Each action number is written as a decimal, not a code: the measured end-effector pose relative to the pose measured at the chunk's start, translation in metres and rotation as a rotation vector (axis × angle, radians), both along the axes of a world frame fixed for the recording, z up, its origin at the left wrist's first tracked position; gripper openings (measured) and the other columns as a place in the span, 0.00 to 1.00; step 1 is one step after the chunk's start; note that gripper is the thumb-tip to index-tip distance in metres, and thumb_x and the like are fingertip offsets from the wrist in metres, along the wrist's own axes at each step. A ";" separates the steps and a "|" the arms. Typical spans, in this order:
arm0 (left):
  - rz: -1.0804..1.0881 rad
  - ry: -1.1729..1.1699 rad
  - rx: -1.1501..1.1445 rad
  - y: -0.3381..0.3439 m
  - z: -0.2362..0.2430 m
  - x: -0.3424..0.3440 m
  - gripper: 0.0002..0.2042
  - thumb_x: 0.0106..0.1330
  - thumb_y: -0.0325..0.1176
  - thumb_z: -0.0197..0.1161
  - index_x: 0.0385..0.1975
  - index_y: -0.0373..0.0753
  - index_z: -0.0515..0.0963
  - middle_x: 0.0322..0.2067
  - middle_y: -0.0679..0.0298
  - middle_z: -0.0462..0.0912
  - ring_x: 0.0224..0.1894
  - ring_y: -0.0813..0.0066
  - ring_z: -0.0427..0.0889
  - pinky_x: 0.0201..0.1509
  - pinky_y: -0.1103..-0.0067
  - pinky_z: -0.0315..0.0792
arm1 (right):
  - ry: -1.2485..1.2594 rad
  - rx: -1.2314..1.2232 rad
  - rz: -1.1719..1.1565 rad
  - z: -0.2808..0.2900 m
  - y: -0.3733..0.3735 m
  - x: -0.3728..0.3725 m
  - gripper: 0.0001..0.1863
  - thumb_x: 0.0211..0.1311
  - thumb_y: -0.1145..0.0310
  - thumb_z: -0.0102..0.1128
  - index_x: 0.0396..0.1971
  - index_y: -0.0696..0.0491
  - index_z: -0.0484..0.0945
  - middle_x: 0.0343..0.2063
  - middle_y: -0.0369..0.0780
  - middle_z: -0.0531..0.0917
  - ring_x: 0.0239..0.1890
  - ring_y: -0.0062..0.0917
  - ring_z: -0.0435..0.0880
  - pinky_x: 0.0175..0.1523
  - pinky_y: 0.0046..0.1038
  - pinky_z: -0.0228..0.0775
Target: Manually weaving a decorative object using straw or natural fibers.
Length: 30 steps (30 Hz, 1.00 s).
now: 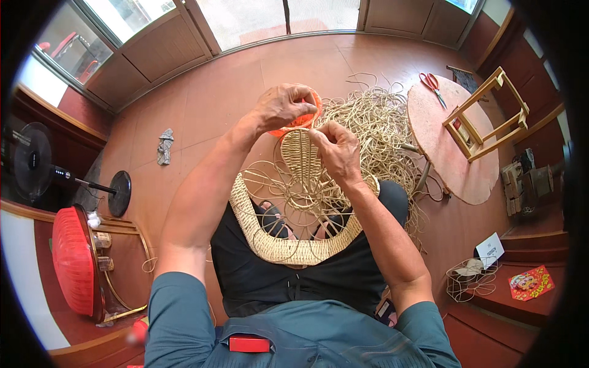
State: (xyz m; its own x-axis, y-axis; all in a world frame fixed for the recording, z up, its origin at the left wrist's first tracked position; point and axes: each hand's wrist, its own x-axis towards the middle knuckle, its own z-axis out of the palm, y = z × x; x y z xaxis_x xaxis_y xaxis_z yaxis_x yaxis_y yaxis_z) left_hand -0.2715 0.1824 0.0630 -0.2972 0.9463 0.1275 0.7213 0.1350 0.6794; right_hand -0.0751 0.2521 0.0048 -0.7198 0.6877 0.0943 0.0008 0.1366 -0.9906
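Half-woven wicker frame (299,245) propped on lap, upright for reach. Left hand (283,105) clenched over frame top, against orange basket (307,120), steadying. Right hand (336,149) pinches strand beside woven panel (299,153). Loose cane pile (374,126) kept right of frame, within reach.

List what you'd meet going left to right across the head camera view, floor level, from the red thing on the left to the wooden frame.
Red domed cover → standing fan → crumpled grey cloth → left hand → right hand → red-handled scissors → wooden frame.
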 end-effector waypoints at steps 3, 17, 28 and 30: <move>-0.143 -0.540 -0.028 0.002 -0.049 -0.010 0.06 0.72 0.35 0.70 0.40 0.40 0.87 0.31 0.73 0.86 0.33 0.87 0.80 0.37 0.82 0.74 | -0.020 0.034 -0.004 0.000 0.000 0.003 0.12 0.68 0.64 0.71 0.34 0.59 0.87 0.24 0.34 0.86 0.27 0.13 0.80 0.34 0.24 0.74; -0.210 -1.151 -0.737 -0.065 -0.076 0.007 0.08 0.76 0.42 0.65 0.36 0.48 0.81 0.16 0.82 0.57 0.16 0.89 0.52 0.20 0.83 0.46 | 0.146 0.554 -0.227 -0.009 -0.011 0.017 0.05 0.69 0.76 0.65 0.41 0.60 0.84 0.32 0.39 0.88 0.31 0.18 0.84 0.38 0.26 0.78; -0.370 -1.147 -0.993 -0.062 -0.092 0.008 0.11 0.80 0.42 0.64 0.37 0.44 0.85 0.19 0.80 0.70 0.18 0.91 0.60 0.22 0.86 0.53 | -0.004 -0.777 0.241 -0.048 -0.130 0.121 0.39 0.81 0.70 0.56 0.83 0.60 0.47 0.47 0.40 0.84 0.37 0.19 0.81 0.44 0.23 0.76; -0.439 -1.144 -1.087 -0.060 -0.093 0.006 0.13 0.80 0.45 0.64 0.35 0.46 0.84 0.19 0.79 0.74 0.18 0.90 0.62 0.23 0.86 0.54 | 0.156 -1.014 0.159 -0.046 -0.132 0.108 0.38 0.82 0.71 0.52 0.83 0.54 0.45 0.47 0.39 0.82 0.35 0.19 0.78 0.42 0.23 0.74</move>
